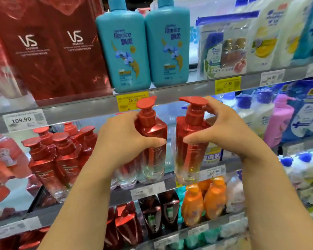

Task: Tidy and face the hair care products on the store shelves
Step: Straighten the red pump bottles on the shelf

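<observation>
Hands clamp two red pump bottles — left hand (123, 139) one bottle (152, 141), right hand (222, 130) the other (190, 141).

Narrow gap between red pump bottles (152, 134)

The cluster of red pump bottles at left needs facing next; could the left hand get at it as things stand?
Probably not yet: the left hand is gripping a red pump bottle; otherwise the cluster sits unobstructed beside it.
</observation>
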A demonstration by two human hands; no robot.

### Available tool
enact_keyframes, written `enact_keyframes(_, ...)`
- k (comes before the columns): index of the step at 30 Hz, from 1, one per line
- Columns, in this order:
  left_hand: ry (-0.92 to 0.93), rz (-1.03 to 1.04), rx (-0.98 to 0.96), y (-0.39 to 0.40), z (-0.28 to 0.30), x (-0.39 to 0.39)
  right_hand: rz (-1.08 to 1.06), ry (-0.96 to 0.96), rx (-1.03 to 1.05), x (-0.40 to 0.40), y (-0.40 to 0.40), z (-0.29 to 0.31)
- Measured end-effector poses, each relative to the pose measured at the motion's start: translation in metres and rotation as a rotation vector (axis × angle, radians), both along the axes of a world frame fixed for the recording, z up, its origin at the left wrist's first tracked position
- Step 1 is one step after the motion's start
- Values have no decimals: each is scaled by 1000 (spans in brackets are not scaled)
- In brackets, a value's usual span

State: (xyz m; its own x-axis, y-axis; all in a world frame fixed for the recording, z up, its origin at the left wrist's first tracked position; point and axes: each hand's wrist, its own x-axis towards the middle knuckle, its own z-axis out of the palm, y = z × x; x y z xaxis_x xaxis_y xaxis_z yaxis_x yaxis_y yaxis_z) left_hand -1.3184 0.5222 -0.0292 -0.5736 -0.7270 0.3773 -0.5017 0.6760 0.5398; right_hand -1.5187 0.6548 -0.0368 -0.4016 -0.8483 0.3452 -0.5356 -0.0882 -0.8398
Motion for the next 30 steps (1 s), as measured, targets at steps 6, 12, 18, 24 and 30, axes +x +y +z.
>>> enact_keyframes(6,-150,-115,-88,-9,-12,-32,69,-2,53,-7,12,-1)
enact_keyframes(12,-263,-32,-200,-17,-35,-49,64,-32,83,-14,16,-7)
enact_keyframes(18,-266,23,-335,-11,-46,-54,87,-47,87,-15,17,-4)
enact_keyframes(24,-282,88,-413,-6,-55,-56,102,-48,86,-16,14,-2)
enact_keyframes(30,-319,179,-416,-12,-51,-53,106,-20,85,-13,5,-1)
